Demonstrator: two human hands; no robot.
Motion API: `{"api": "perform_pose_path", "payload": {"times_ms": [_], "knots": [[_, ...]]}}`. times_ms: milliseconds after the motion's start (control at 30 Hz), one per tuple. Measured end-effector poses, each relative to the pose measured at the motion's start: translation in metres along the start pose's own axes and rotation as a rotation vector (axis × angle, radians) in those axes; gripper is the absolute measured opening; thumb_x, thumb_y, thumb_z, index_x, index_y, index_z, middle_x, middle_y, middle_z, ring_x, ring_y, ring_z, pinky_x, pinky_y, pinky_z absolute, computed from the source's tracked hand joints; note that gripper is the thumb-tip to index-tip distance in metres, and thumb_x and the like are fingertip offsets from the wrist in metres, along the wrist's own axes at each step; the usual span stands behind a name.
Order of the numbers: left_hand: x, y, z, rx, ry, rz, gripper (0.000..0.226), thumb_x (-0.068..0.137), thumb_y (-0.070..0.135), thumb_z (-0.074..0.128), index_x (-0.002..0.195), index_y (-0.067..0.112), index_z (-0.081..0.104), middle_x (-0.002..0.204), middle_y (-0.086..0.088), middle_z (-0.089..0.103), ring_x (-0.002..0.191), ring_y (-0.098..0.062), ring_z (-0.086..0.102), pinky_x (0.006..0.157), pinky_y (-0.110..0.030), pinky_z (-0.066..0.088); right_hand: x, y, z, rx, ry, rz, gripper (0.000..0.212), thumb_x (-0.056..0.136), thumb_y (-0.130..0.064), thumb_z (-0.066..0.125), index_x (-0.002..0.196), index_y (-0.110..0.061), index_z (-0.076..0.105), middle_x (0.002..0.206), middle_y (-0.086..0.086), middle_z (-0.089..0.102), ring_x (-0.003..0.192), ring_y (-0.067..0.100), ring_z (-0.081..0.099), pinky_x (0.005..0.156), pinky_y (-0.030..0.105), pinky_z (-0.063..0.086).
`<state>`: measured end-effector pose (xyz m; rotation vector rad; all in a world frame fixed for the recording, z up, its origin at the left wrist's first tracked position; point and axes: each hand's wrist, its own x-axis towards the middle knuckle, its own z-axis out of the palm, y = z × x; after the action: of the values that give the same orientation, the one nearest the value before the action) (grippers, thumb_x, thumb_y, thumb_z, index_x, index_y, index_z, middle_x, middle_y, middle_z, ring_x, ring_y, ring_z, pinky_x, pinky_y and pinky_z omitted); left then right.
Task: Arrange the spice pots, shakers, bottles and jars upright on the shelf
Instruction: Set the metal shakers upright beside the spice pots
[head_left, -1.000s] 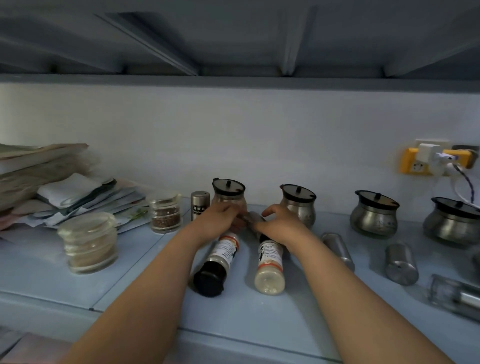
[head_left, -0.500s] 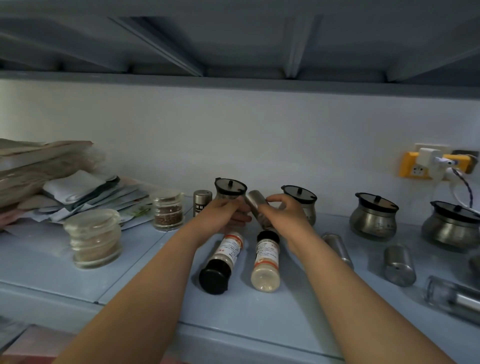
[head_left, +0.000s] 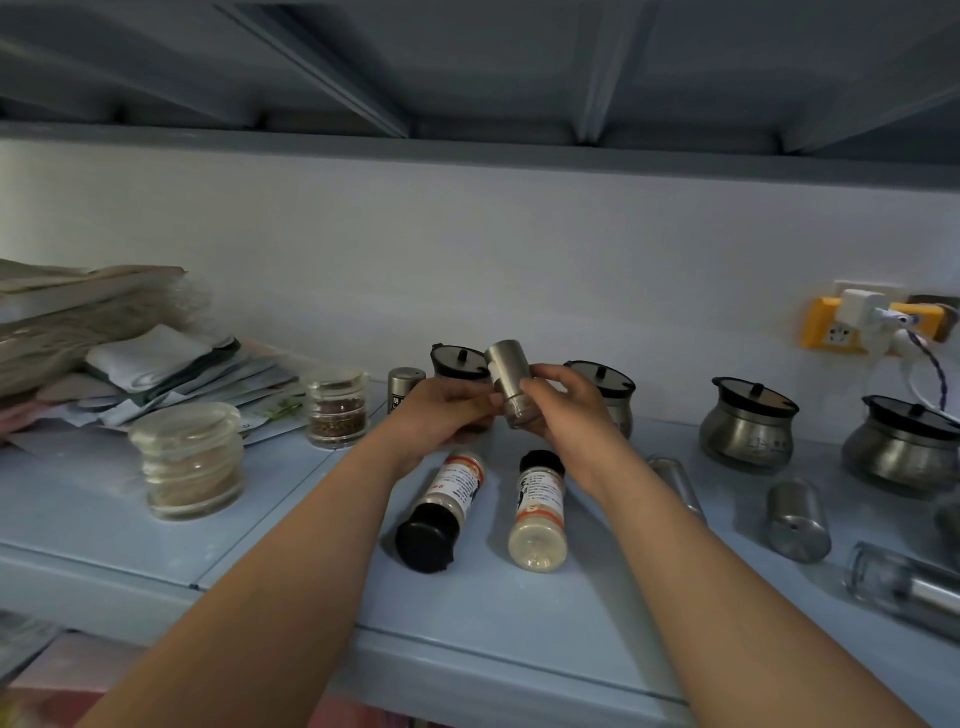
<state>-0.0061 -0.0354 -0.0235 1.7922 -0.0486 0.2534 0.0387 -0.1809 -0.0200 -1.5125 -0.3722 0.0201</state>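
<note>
Blue-grey shelf (head_left: 156, 525) carries everything. Both hands hold one steel shaker (head_left: 510, 382) tilted, above the shelf's middle and near its back edge. The left hand (head_left: 441, 415) curls its fingers on the lower end; the right hand (head_left: 566, 410) pinches the body.

Judgement: turn it vertical and seat the base flat beside the upright shaker (head_left: 405, 385).

Obstacles: lidded pot (head_left: 457, 362) close behind. Cap-forward bottle (head_left: 441, 512) and cap-back bottle (head_left: 537, 512) lie underneath, easily knocked.

The steel shaker (head_left: 509, 382) no longer lies on the shelf (head_left: 597, 613). It is now raised in front of a far lidded pot (head_left: 457, 364), closer to upright, its top tilted left. The right hand (head_left: 566, 410) grips its side, and the left hand (head_left: 441, 415) seems to pinch its lower end.
</note>
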Motion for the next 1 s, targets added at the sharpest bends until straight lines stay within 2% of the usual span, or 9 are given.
{"api": "perform_pose_path", "payload": {"times_ms": [167,300,400,533,600,733,800,867,1000], "knots": [[-0.0002,-0.0016,0.0016,-0.001,0.007,0.021,0.033,0.087,0.026,0.064,0.116,0.012,0.064,0.112,-0.015,0.069,0.108,-0.026,0.064,0.092,-0.032,0.053,-0.0023,-0.0033,-0.0003,-0.015,-0.128,-0.01,0.018,0.089,-0.014,0.052,0.097,-0.026,0.062,0.102,0.004,0.066,0.097,0.019,0.063,0.091,0.035,0.052],[0.0002,0.0,0.0041,-0.03,0.045,0.026,0.022,0.083,0.025,0.068,0.102,0.013,0.068,0.107,-0.018,0.07,0.106,-0.03,0.065,0.091,-0.035,0.055,-0.0083,-0.0041,0.0003,-0.079,-0.233,-0.025,0.039,0.086,-0.007,0.056,0.123,-0.019,0.056,0.103,-0.003,0.063,0.096,0.012,0.06,0.091,0.029,0.05],[0.0001,0.0021,0.0059,-0.045,0.049,0.044,0.018,0.082,0.026,0.07,0.098,0.018,0.068,0.105,-0.015,0.071,0.104,-0.028,0.066,0.088,-0.032,0.056,-0.0099,-0.0031,-0.001,-0.229,-0.198,-0.077,0.048,0.082,-0.01,0.061,0.129,-0.021,0.053,0.101,-0.001,0.064,0.09,0.01,0.06,0.087,0.028,0.05],[0.0002,0.0026,0.0055,-0.091,0.079,0.046,0.028,0.084,0.029,0.067,0.105,0.011,0.067,0.107,-0.02,0.07,0.102,-0.032,0.066,0.088,-0.033,0.056,-0.0071,-0.0014,-0.0057,-0.143,-0.126,-0.098,0.076,0.078,-0.017,0.072,0.139,-0.036,0.031,0.107,0.007,0.063,0.099,0.016,0.063,0.083,0.025,0.048],[0.0003,0.0028,0.005,-0.135,0.07,0.054,0.024,0.086,0.028,0.064,0.103,0.012,0.068,0.106,-0.021,0.069,0.095,-0.029,0.066,0.086,-0.032,0.056,-0.0068,-0.0012,-0.0053,-0.129,-0.103,-0.101,0.068,0.077,-0.021,0.073,0.132,-0.035,0.036,0.107,0.006,0.063,0.1,0.015,0.063,0.077,0.022,0.047],[0.0025,0.0014,0.0069,-0.22,0.051,0.059,0.03,0.088,0.019,0.061,0.117,0.01,0.062,0.102,-0.012,0.07,0.094,-0.022,0.068,0.087,-0.031,0.056,-0.0038,0.0027,-0.0039,-0.168,-0.022,-0.11,0.046,0.074,-0.023,0.075,0.113,-0.026,0.051,0.112,0.0,0.063,0.101,0.016,0.062,0.09,0.034,0.052],[0.0031,0.0,0.0072,-0.227,0.047,0.074,0.026,0.088,0.015,0.062,0.113,0.011,0.063,0.103,-0.012,0.07,0.094,-0.022,0.068,0.086,-0.029,0.057,-0.0031,0.0036,-0.0035,-0.211,-0.017,-0.116,0.044,0.074,-0.023,0.075,0.113,-0.023,0.054,0.11,-0.001,0.062,0.1,0.016,0.062,0.09,0.035,0.052],[0.0031,-0.001,0.0067,-0.225,0.05,0.081,0.023,0.087,0.012,0.063,0.11,0.011,0.064,0.104,-0.014,0.07,0.094,-0.023,0.068,0.083,-0.027,0.057,-0.0038,0.0033,-0.0033,-0.244,-0.035,-0.113,0.042,0.075,-0.021,0.074,0.113,-0.022,0.055,0.107,-0.001,0.063,0.099,0.015,0.062,0.088,0.032,0.051],[0.0048,-0.0041,0.0076,-0.188,0.069,0.075,0.031,0.086,0.009,0.064,0.117,0.007,0.062,0.109,-0.015,0.069,0.101,-0.026,0.067,0.082,-0.024,0.057,-0.0059,0.0004,-0.0034,-0.291,-0.039,-0.093,0.036,0.08,-0.021,0.068,0.114,-0.02,0.059,0.101,-0.005,0.064,0.093,0.007,0.061,0.076,0.021,0.047]]}}
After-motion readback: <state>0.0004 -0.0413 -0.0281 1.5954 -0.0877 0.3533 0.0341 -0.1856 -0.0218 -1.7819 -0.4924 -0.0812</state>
